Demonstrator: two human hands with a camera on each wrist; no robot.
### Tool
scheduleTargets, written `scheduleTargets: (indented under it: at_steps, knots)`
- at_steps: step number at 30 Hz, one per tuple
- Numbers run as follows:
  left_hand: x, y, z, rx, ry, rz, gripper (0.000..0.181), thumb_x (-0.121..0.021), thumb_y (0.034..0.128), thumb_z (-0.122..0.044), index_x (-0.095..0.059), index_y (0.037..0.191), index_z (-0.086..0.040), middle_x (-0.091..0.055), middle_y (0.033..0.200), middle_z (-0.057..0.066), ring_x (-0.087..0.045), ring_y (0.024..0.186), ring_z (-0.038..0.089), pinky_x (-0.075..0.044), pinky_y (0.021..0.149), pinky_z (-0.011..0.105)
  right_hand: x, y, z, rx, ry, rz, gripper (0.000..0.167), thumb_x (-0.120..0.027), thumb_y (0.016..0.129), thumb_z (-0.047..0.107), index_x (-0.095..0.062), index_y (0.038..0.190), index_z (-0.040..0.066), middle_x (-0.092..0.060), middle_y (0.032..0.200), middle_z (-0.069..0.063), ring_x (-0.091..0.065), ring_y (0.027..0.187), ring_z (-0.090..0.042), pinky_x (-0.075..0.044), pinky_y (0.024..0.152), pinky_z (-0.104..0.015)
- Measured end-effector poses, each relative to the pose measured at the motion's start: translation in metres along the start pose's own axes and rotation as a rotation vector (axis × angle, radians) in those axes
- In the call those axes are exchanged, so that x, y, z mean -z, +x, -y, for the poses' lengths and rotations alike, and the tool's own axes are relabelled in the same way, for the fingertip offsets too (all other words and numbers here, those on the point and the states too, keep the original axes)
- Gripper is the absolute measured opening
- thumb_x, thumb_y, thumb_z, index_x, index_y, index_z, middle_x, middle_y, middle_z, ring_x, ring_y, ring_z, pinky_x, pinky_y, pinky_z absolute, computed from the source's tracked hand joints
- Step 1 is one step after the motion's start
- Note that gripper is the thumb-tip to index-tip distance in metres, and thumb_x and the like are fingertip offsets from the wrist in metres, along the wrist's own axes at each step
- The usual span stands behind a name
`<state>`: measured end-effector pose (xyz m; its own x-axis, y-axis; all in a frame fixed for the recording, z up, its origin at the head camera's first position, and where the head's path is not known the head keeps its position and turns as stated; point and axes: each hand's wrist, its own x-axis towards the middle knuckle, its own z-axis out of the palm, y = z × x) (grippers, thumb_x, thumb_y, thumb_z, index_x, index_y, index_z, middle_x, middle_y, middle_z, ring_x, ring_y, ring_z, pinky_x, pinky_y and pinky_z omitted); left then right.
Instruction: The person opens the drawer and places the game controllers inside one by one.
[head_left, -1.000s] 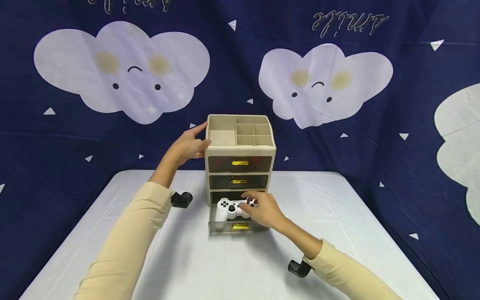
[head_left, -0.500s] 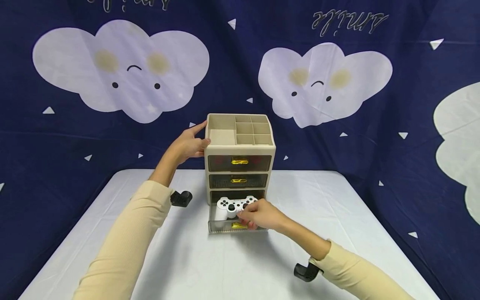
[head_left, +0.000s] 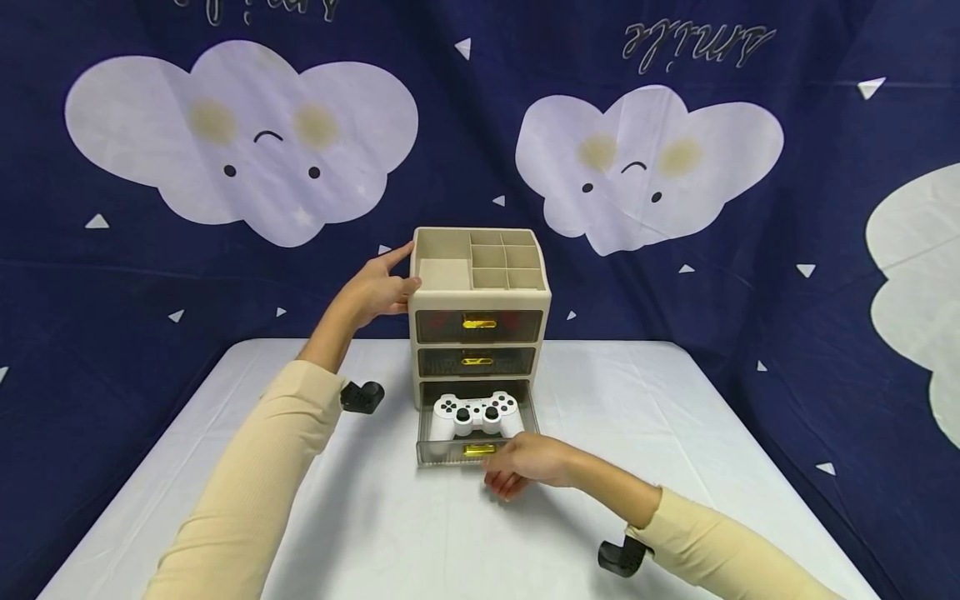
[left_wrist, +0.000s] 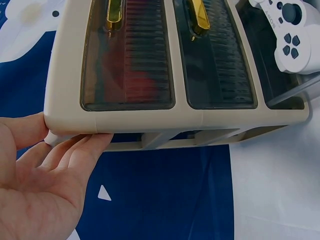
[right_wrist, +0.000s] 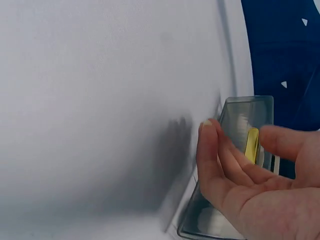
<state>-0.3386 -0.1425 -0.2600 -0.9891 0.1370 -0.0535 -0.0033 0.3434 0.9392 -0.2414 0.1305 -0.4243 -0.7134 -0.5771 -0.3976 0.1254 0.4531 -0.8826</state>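
Observation:
A white game controller (head_left: 477,408) lies in the pulled-out bottom drawer (head_left: 442,454) of a beige drawer organizer (head_left: 480,296). My left hand (head_left: 371,292) holds the organizer's upper left edge; in the left wrist view its thumb is over the corner and the fingers lie along the side. Just in front of the drawer, at its right, hovers my right hand (head_left: 532,462). Its fingers are loosely bent with a gap to the thumb, and nothing is in it. The right wrist view shows the drawer's gold handle (right_wrist: 252,145) beyond that gap.
Two closed smoked drawers with gold handles (head_left: 479,323) sit above the pulled-out one. Compartments (head_left: 491,257) divide the organizer's top. Everything stands on a white-covered table (head_left: 405,533), with a dark blue cloud-print curtain (head_left: 465,150) behind it.
My right hand has come off the controller, moving down and toward me over the drawer front. The controller has stayed in the drawer. My left hand has kept its place.

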Motion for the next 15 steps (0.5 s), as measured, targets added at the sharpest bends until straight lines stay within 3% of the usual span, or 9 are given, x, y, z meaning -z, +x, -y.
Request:
scheduleTargets:
  at_steps: [6,15]
  knots:
    - [0.0,0.001,0.0,-0.006,-0.008,-0.001,0.074,-0.052,0.1065,-0.011,-0.012,0.163,-0.037,-0.038,0.158,0.022,-0.057,0.132,0.036,-0.05,0.108,0.045,-0.003,0.0,-0.004,0.013,0.128,-0.058,0.038,-0.053,0.103,0.017,-0.064,0.108,-0.019,-0.07,0.084,-0.01,-0.066,0.071,-0.012,-0.061,0.073,-0.029]
    - [-0.001,0.003,0.003,-0.013,0.007,-0.006,0.074,-0.052,0.1067,-0.012,-0.011,0.164,-0.037,-0.033,0.161,0.021,-0.056,0.133,0.037,-0.049,0.109,0.045,-0.011,0.004,-0.008,0.064,0.227,-0.21,0.037,-0.051,0.104,0.012,-0.062,0.113,-0.022,-0.07,0.084,-0.008,-0.066,0.07,-0.01,-0.061,0.071,-0.026]
